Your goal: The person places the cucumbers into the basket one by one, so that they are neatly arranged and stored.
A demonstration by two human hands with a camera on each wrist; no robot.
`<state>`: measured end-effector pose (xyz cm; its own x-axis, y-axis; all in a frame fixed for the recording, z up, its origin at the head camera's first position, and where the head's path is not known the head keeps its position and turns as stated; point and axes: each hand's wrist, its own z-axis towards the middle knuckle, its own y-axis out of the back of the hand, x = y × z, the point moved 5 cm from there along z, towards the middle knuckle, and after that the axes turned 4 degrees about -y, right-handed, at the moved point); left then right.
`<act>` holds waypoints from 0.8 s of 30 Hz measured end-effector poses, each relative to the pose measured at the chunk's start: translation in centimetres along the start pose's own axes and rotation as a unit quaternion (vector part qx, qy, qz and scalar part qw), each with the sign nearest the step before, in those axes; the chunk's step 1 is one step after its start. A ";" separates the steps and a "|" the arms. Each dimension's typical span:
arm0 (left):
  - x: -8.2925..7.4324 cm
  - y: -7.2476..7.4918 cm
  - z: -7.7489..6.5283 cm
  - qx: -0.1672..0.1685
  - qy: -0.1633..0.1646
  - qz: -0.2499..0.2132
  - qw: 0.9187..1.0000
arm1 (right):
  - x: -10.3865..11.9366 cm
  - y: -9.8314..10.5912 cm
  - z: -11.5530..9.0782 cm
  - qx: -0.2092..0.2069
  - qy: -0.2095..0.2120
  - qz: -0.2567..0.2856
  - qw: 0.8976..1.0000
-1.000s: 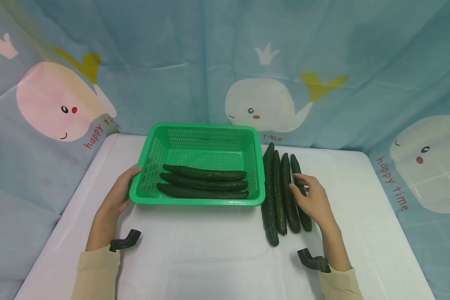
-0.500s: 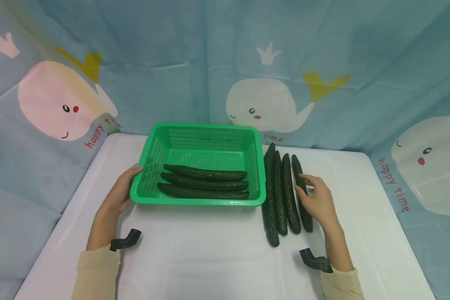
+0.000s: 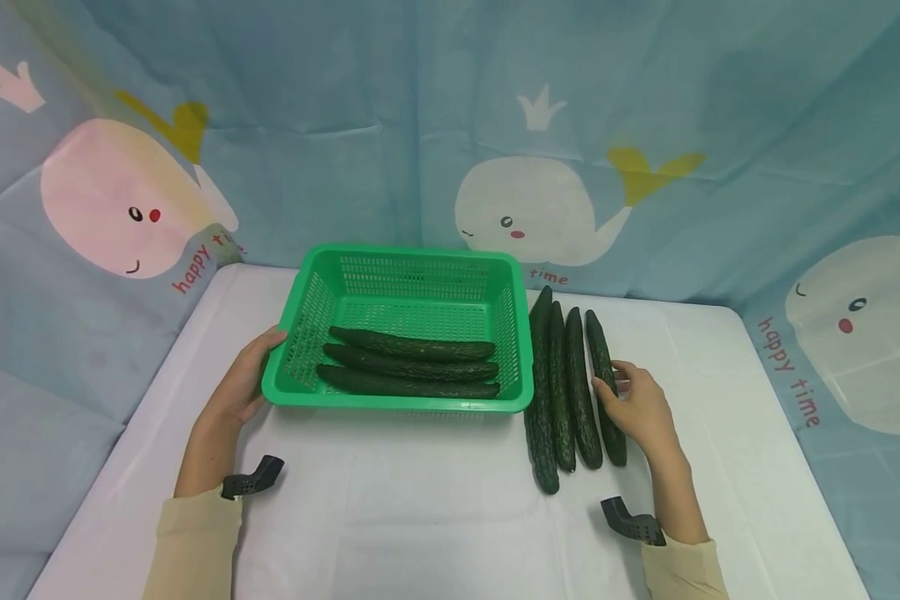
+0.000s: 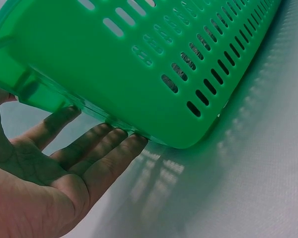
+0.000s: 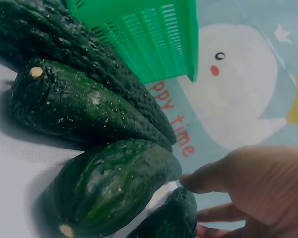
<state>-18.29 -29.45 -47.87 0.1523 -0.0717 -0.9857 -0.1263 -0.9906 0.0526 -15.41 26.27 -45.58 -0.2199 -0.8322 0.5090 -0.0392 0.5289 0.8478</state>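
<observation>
A green plastic basket (image 3: 397, 403) stands on the table, with three dark green cucumbers (image 3: 412, 369) lying lengthwise inside. My left hand (image 3: 243, 379) is at its left end; in the left wrist view, the fingertips of gently extended fingers (image 4: 97, 148) touch the outer wall below the rim. Several more cucumbers (image 3: 542, 400) lie side by side at the basket's right. Over the rightmost cucumber (image 3: 613, 437) my right hand (image 3: 645, 408) holds its thumb on the left side and its fingers on the right. The right wrist view has the thumb (image 5: 208, 178) close above this cucumber's end.
A white cloth (image 3: 420, 508) covers the table. Blue curtains (image 3: 382, 125) printed with whales rise behind and at both sides. A black camera mount sits on each wrist, the left mount (image 3: 253, 477) and the right mount (image 3: 633, 523).
My right hand has shifted a little right and towards me along the rightmost cucumber, its fingers now lower beside it. The left hand, basket and cucumbers stay put.
</observation>
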 end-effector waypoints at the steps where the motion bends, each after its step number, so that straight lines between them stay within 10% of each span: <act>1: 0.0 0.0 0.0 0.002 0.000 0.000 1.000 | -0.1 0.0 0.0 0.003 -0.002 -0.001 1.000; 24: -0.3 -0.1 -0.1 0.003 -0.004 -0.012 1.000 | -0.3 0.5 -0.3 0.039 -0.010 0.002 0.999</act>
<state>-18.22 -29.29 -47.57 0.1475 -0.0468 -0.9880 -0.1294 -0.9912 0.0276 -15.11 26.79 -45.27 -0.2387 -0.8274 0.5083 -0.1149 0.5438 0.8313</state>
